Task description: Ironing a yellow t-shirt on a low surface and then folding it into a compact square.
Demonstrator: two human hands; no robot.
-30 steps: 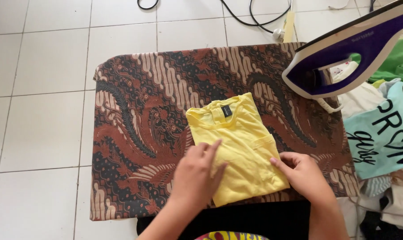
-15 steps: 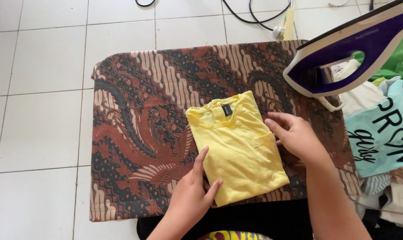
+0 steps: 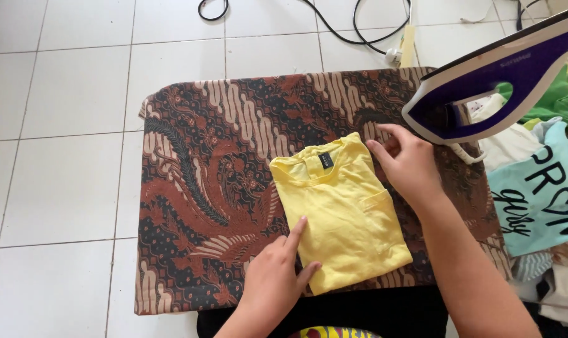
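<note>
cotton by the look, the folded yellow shirt [image 3: 343,216] lies mid-board on the batik cloth [image 3: 196,188]: light, limp, best pinched at folded edges. left hand [image 3: 274,275] rests flat on its corner, right hand [image 3: 406,159] loosely open at its upper edge.

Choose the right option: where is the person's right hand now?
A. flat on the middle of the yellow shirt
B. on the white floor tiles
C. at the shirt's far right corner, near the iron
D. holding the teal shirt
C: the right hand is at the far right corner of the folded yellow shirt, just below the purple iron.
</note>
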